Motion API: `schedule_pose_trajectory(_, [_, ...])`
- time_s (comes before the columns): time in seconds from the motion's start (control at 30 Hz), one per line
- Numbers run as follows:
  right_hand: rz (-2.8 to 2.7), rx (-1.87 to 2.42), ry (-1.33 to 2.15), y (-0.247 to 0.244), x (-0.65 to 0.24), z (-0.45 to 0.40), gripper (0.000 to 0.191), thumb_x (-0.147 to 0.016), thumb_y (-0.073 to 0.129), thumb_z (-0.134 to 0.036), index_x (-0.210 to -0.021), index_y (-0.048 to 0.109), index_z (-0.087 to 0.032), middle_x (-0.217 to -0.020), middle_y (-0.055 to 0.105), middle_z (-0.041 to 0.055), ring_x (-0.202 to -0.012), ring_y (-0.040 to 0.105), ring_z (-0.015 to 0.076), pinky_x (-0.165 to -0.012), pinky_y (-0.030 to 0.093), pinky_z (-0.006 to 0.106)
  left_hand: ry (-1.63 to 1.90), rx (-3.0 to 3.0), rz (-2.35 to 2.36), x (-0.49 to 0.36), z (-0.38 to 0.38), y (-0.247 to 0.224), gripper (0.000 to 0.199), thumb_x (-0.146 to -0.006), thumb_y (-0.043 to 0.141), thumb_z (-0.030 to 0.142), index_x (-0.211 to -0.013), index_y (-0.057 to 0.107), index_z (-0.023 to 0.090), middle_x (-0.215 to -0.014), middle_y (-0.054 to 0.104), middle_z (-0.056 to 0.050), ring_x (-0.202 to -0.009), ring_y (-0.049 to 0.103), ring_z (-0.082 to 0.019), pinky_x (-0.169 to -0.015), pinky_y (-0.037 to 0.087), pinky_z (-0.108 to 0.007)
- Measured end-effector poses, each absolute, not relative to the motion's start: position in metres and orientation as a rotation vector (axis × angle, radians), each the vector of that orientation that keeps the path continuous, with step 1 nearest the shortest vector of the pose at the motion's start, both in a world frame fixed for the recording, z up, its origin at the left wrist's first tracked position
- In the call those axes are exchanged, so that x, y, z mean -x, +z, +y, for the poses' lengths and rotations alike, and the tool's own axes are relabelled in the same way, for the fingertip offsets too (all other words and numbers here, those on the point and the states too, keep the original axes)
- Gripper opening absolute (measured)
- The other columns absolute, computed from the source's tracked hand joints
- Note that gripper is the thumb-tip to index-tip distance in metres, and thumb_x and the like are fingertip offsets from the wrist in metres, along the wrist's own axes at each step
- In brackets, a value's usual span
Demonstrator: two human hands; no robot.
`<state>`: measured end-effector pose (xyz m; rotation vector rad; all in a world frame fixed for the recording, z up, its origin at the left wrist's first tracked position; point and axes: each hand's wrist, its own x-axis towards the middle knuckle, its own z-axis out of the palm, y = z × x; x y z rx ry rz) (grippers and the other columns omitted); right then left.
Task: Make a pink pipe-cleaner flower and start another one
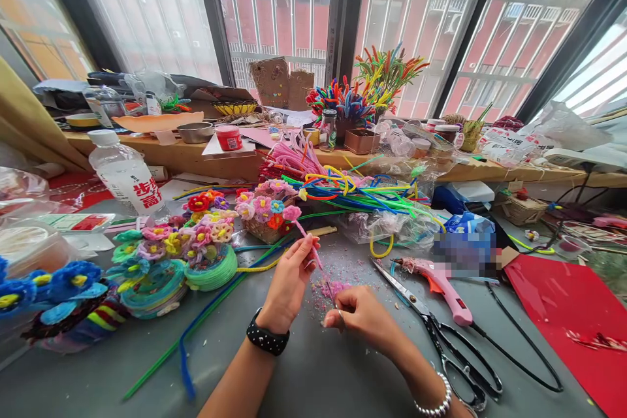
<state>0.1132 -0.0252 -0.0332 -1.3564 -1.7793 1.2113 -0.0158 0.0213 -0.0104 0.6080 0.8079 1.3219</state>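
Above the middle of the grey surface (333,372), the left hand (292,274) pinches a pink pipe cleaner (300,228), which slants over scattered pink fluff (337,288). Near its lower end, the right hand (360,317) has its fingers curled around a thin metal tool (329,289), whose exact kind I cannot tell. To the right lie large scissors (417,302) and a pink glue gun (443,285); to the left stand pots (211,271) with fuzzy flowers (155,232).

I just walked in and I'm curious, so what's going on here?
A person's left hand holds a pink stem, and the right hand holds what look like small scissors near its lower end. Pink fluff lies scattered on the table beneath. Large scissors and a glue gun lie to the right; flower pots stand to the left.
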Motion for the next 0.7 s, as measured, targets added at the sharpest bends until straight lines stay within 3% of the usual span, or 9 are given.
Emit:
schedule_pose_trajectory(0.23, [-1.866, 1.267, 1.29, -0.0293, -0.1149, -0.0255, 0.066, -0.057, 0.033, -0.078, -0.047, 0.047, -0.013, -0.045, 0.04, -0.0025, -0.044, 0.032, 0.0066, -0.04, 0.021, 0.02, 1.281, -0.67, 0.803, 0.0107, 0.0191, -0.0138, 0.017, -0.058, 0.068, 0.03, -0.068, 0.066, 0.016, -0.07, 0.058, 0.001, -0.059, 0.047, -0.004, -0.052, 0.033, -0.014])
schedule_pose_trajectory(0.5, [-1.705, 1.319, 1.339, -0.0329, -0.1109, -0.0245, 0.054, -0.057, 0.052, -0.065, -0.043, 0.044, -0.014, -0.042, 0.043, -0.0029, -0.042, 0.032, 0.0055, -0.04, 0.023, 0.019, 1.3, -0.68, 0.814, 0.0105, 0.0207, -0.0155, 0.02, -0.058, 0.068, 0.032, -0.07, 0.065, 0.016, -0.069, 0.055, 0.002, -0.058, 0.045, -0.004, -0.052, 0.034, -0.014])
schedule_pose_trajectory(0.7, [-1.633, 1.313, 1.284, -0.0341, -0.1071, -0.0245, 0.054, -0.056, 0.054, -0.064, -0.039, 0.04, -0.015, -0.039, 0.043, -0.0032, -0.04, 0.033, 0.0053, -0.04, 0.024, 0.018, 1.355, -0.613, 0.837, 0.011, 0.0209, -0.0152, 0.021, -0.058, 0.068, 0.033, -0.071, 0.063, 0.017, -0.068, 0.053, 0.004, -0.055, 0.044, -0.003, -0.049, 0.032, -0.014])
